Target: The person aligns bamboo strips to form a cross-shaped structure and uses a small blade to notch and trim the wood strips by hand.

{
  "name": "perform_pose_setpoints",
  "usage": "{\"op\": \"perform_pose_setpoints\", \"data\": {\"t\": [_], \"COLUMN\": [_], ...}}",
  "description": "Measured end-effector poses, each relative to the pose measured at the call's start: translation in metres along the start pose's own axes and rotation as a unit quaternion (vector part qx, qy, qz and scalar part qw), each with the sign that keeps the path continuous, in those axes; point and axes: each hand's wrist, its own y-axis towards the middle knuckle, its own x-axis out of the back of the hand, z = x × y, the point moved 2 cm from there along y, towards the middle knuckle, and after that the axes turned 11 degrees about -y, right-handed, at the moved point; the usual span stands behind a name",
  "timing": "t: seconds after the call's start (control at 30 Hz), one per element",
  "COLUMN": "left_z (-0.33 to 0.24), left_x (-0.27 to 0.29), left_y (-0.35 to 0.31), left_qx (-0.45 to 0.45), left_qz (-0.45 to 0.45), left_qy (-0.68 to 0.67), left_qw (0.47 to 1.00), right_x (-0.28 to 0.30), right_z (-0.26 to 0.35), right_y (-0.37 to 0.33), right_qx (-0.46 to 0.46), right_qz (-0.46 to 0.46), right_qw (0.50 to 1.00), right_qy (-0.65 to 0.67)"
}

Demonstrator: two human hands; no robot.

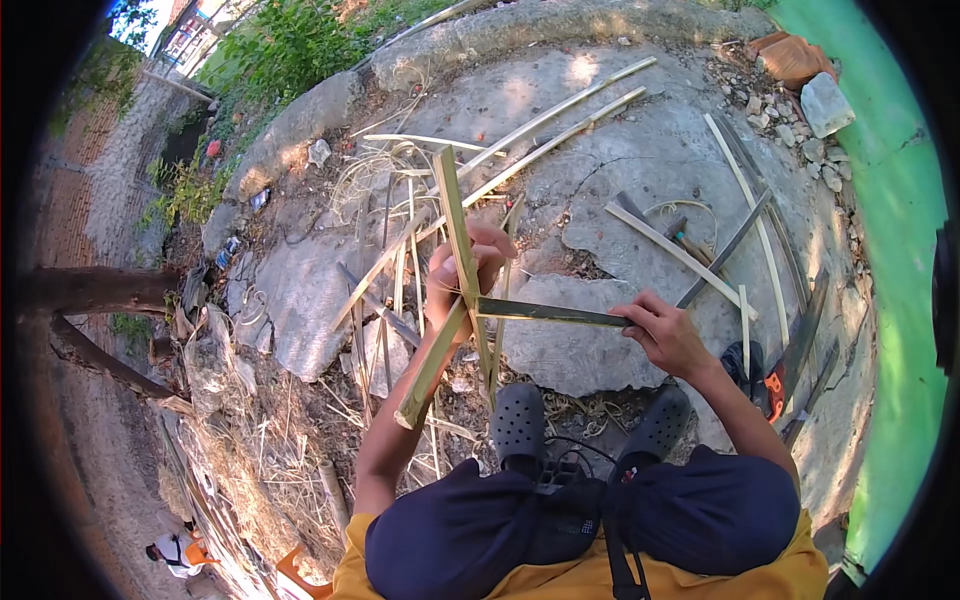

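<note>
Where the left hand curls: closed around split bamboo
Right hand: nearly closed, pinching a dark strip by its end
Clogs: grey, worn

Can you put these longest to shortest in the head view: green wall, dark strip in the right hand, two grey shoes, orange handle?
1. Green wall
2. Dark strip
3. Left shoe, right shoe: too alike to rank
4. Orange handle
</note>
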Motion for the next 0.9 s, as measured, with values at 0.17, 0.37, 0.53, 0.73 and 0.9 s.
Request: {"op": "perform_pose_setpoints", "data": {"t": [0.17,0.37,0.53,0.73,0.9], "left_z": [0.041,0.074,0.066,0.038,0.004], "left_x": [0.004,0.002,-0.027,-0.022,-0.021], "left_y": [-0.018,-0.038,-0.035,-0.037,-0.036], "left_qx": [0.076,0.192,0.094,0.044,0.122], "left_qz": [-0.048,-0.033,-0.082,-0.017,-0.067], "left_qy": [-0.031,-0.108,-0.277,-0.188,0.089], "left_qw": [0.995,0.975,0.953,0.981,0.986], "right_x": [-0.024,-0.038,-0.041,-0.022,-0.002], "right_z": [-0.024,-0.033,-0.027,-0.005,0.003], "right_y": [-0.015,-0.022,-0.030,-0.032,-0.037], "right_qx": [0.005,-0.012,-0.009,0.018,0.024], "right_qz": [-0.008,0.024,0.013,-0.004,-0.016], "right_qw": [1.000,0.999,0.999,1.000,1.000], "right_qy": [-0.020,-0.044,-0.032,-0.006,-0.002]}}
